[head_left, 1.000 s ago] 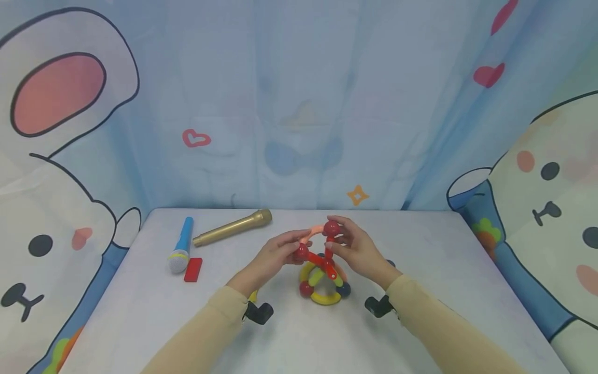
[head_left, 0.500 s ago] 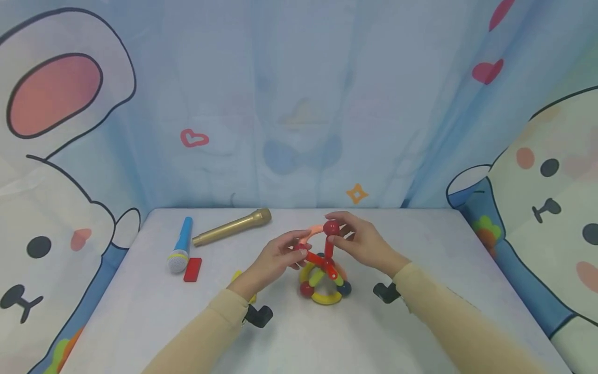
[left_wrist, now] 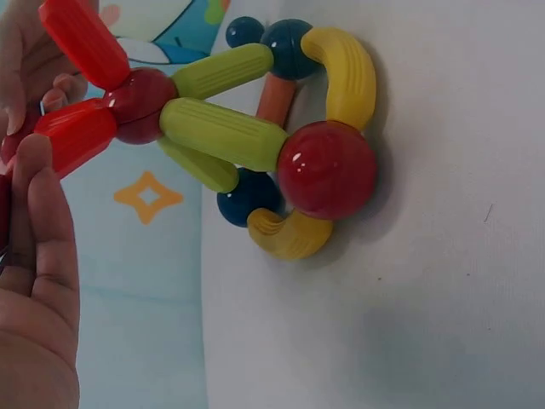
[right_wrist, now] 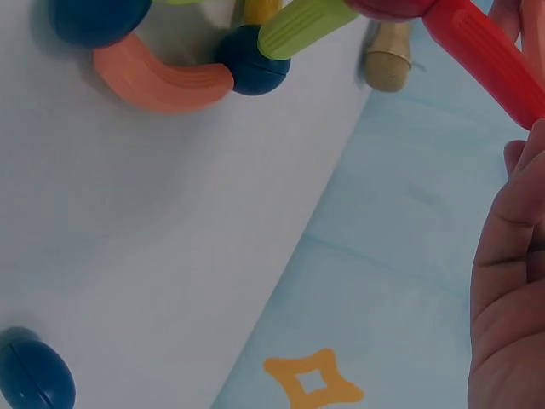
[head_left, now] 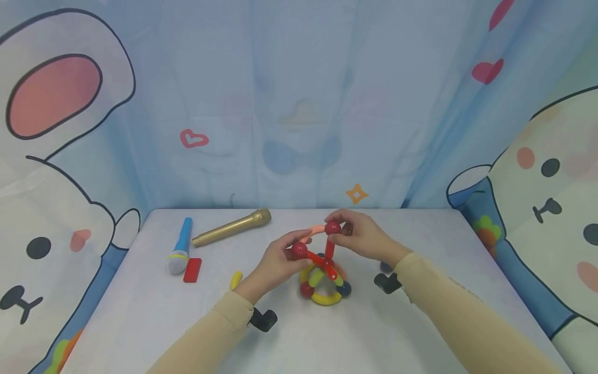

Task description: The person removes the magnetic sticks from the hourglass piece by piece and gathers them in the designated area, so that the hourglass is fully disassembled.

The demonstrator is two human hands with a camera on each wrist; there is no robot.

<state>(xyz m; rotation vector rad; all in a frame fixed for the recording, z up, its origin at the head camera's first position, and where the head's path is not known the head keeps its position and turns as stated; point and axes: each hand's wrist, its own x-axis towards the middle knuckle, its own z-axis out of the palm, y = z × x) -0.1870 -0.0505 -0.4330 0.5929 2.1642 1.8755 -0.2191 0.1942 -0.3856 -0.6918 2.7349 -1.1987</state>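
A toy built of magnetic balls and sticks stands on the table in front of me. Its base ring has curved yellow sticks (left_wrist: 352, 77), a curved orange stick (right_wrist: 162, 78) and dark blue and red balls. Green sticks (left_wrist: 223, 133) rise to a red middle ball (left_wrist: 141, 106), from which red sticks fan upward. My left hand (head_left: 279, 262) holds the upper-left red ball (head_left: 299, 251) between thumb and fingers. With thumb and fingers, my right hand (head_left: 366, 236) pinches the upper-right red ball (head_left: 333, 227) and its stick top. A curved peach stick (head_left: 314, 231) spans between both balls.
At the left lie a blue toy microphone (head_left: 182, 246), a gold microphone (head_left: 232, 227) and a red block (head_left: 192, 270). A loose yellow stick (head_left: 236, 279) is beside my left wrist. One loose blue ball (right_wrist: 36, 375) lies near my right wrist. A curtain (head_left: 299, 104) hangs behind the table.
My right forearm has swung outward to the right, uncovering the loose blue ball. The left thumb has dropped below the upper-left red ball, which has shifted slightly left. The base stays in place.
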